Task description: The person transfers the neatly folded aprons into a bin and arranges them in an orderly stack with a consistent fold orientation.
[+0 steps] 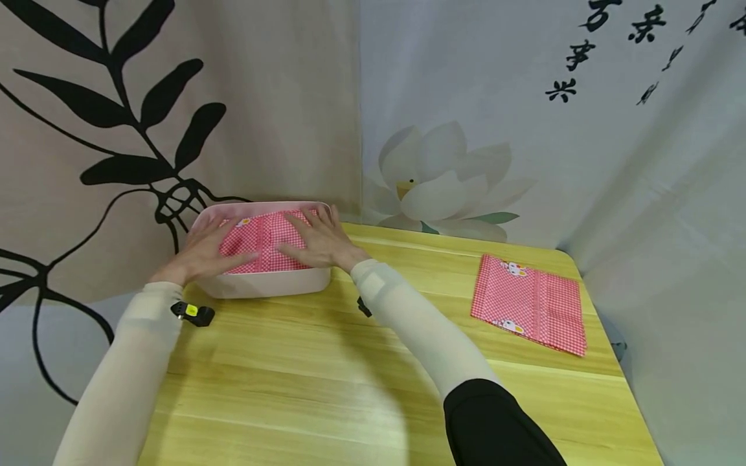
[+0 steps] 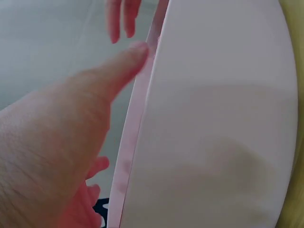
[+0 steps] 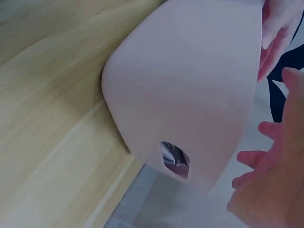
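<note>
A pale pink plastic bin [image 1: 274, 285] stands at the back left of the table, with a folded red-and-white checked cloth [image 1: 267, 236] lying inside it. My left hand [image 1: 201, 254] is over the bin's left end, fingers spread at the cloth's left side. From the right, my right hand [image 1: 319, 241] reaches over the cloth with its fingers spread and straight. In the left wrist view, the left thumb [image 2: 121, 69] lies close by the bin's rim. An oval handle hole [image 3: 175, 160] shows in the bin's end wall in the right wrist view.
Another folded red-checked cloth [image 1: 530, 304] with small white cartoon figures lies at the table's right side. The wooden table [image 1: 303, 382] meets printed curtains [image 1: 291, 97] at its back and right. A dark wrist camera [image 1: 193, 313] is strapped on the left wrist.
</note>
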Demonstrator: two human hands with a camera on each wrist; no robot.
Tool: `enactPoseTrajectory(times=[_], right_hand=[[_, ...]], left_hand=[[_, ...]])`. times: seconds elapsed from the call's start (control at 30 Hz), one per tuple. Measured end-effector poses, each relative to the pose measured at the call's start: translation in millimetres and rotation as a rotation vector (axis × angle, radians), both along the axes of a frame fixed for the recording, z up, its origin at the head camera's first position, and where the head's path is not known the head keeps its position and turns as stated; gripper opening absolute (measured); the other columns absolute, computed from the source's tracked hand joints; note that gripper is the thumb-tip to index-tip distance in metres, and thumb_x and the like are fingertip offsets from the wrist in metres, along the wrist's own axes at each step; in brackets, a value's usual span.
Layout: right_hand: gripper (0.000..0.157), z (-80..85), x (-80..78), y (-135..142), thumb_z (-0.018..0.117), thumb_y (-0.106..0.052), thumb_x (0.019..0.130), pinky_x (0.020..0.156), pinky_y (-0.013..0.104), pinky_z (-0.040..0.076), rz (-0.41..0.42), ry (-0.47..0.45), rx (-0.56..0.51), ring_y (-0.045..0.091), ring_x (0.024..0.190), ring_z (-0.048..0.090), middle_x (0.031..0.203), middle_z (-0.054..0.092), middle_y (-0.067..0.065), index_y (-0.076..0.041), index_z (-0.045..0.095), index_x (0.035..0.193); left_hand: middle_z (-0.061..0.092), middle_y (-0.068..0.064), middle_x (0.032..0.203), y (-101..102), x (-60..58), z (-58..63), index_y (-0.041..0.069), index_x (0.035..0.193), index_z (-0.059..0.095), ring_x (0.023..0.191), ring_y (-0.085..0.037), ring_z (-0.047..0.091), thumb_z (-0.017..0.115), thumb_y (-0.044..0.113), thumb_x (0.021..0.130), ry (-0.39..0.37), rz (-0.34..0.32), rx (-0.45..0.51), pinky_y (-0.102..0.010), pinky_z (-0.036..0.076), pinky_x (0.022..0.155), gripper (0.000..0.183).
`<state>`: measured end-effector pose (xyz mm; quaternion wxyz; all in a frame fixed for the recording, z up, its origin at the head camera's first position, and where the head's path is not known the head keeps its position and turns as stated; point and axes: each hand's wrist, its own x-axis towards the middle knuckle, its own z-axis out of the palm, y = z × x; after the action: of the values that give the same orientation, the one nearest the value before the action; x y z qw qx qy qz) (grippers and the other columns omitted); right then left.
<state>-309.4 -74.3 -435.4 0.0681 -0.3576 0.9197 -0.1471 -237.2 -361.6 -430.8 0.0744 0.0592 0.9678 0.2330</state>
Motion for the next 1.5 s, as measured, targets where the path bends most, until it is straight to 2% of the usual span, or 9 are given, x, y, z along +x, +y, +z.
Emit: enactPoseTrajectory(times=[0.2, 0.3, 0.43, 0.57, 0.7, 0.93, 1.2, 1.33, 1.5], right_hand=[[0.086, 6.0, 3.3, 11, 0.034, -0.081, 0.109, 0.142, 0.068, -0.015, -0.012, -0.005, -0.015, 0.040, 0.180, -0.010, 0.194, 0.003, 0.006, -0.039, 0.018, 0.182], [0.087, 6.9, 4.2, 20, 0.035, -0.081, 0.109, 0.143, 0.069, -0.013, -0.015, 0.006, -0.031, 0.041, 0.180, -0.009, 0.194, 0.006, 0.006, -0.038, 0.018, 0.182], [0.086, 6.6, 5.6, 36, 0.036, -0.081, 0.109, 0.142, 0.073, -0.008, -0.018, 0.024, -0.058, 0.044, 0.179, -0.003, 0.193, 0.013, 0.005, -0.038, 0.019, 0.182], [0.088, 5.4, 8.0, 58, 0.039, -0.080, 0.109, 0.142, 0.073, -0.008, -0.026, 0.034, -0.067, 0.045, 0.179, -0.004, 0.193, 0.012, 0.003, -0.039, 0.015, 0.183], [0.089, 3.2, 11.5, 81, 0.042, -0.078, 0.109, 0.142, 0.074, -0.006, -0.035, 0.062, -0.056, 0.045, 0.179, -0.004, 0.193, 0.011, 0.008, -0.039, 0.012, 0.183], [0.086, 0.4, 20.1, 117, 0.045, -0.076, 0.110, 0.141, 0.077, -0.004, -0.042, 0.107, -0.064, 0.046, 0.179, -0.002, 0.193, 0.010, 0.010, -0.038, 0.018, 0.182], [0.086, -4.0, 27.5, 154, 0.049, -0.074, 0.110, 0.141, 0.076, -0.007, -0.078, 0.128, -0.077, 0.046, 0.179, -0.002, 0.193, 0.013, 0.011, -0.040, 0.018, 0.182], [0.086, -6.4, 32.1, 173, 0.050, -0.073, 0.109, 0.141, 0.076, -0.006, -0.091, 0.143, -0.067, 0.047, 0.179, -0.001, 0.192, 0.015, 0.011, -0.040, 0.017, 0.182], [0.087, -9.5, 38.9, 197, 0.050, -0.073, 0.109, 0.141, 0.075, -0.006, -0.117, 0.144, -0.064, 0.047, 0.179, -0.002, 0.192, 0.014, 0.011, -0.038, 0.020, 0.182]], left_hand=[[-0.009, -0.022, 0.190, 8, 3.0, 1.9, 0.023, 0.184, 0.010, 0.174, -0.059, -0.013, 0.058, 0.076, 0.106, 0.009, 0.012, -0.078, -0.090, -0.014, 0.129, 0.105], [-0.012, -0.019, 0.191, 14, 3.3, 1.9, 0.025, 0.184, 0.008, 0.174, -0.057, -0.014, 0.051, 0.076, 0.109, 0.018, -0.002, -0.080, -0.086, -0.017, 0.131, 0.100], [-0.014, -0.017, 0.191, 23, 2.7, 1.6, 0.027, 0.184, 0.004, 0.175, -0.053, -0.015, 0.048, 0.074, 0.111, 0.013, -0.033, -0.056, -0.083, -0.018, 0.133, 0.097], [-0.016, -0.015, 0.191, 35, 1.8, -0.1, 0.024, 0.184, 0.008, 0.175, -0.054, -0.016, 0.049, 0.076, 0.110, 0.022, -0.042, -0.067, -0.086, -0.015, 0.132, 0.099], [-0.017, -0.011, 0.191, 49, -0.2, -2.2, 0.024, 0.184, 0.012, 0.175, -0.052, -0.017, 0.052, 0.074, 0.110, 0.047, -0.059, -0.072, -0.089, -0.013, 0.131, 0.098], [-0.008, -0.011, 0.193, 83, -2.2, -7.6, 0.024, 0.183, 0.018, 0.177, -0.051, -0.010, 0.055, 0.069, 0.111, 0.095, -0.138, -0.074, -0.082, -0.012, 0.136, 0.093], [-0.005, -0.010, 0.193, 117, -6.9, -2.3, 0.028, 0.183, 0.016, 0.178, -0.042, -0.015, 0.055, 0.075, 0.108, 0.111, -0.197, -0.051, -0.077, -0.016, 0.138, 0.096], [-0.001, -0.012, 0.193, 133, -11.7, -3.2, 0.030, 0.183, 0.019, 0.179, -0.040, -0.016, 0.056, 0.076, 0.107, 0.120, -0.224, -0.051, -0.076, -0.015, 0.139, 0.096], [0.004, -0.014, 0.193, 156, -18.9, -8.4, 0.028, 0.182, 0.025, 0.179, -0.042, -0.011, 0.060, 0.074, 0.107, 0.152, -0.264, -0.044, -0.079, -0.009, 0.139, 0.095]])
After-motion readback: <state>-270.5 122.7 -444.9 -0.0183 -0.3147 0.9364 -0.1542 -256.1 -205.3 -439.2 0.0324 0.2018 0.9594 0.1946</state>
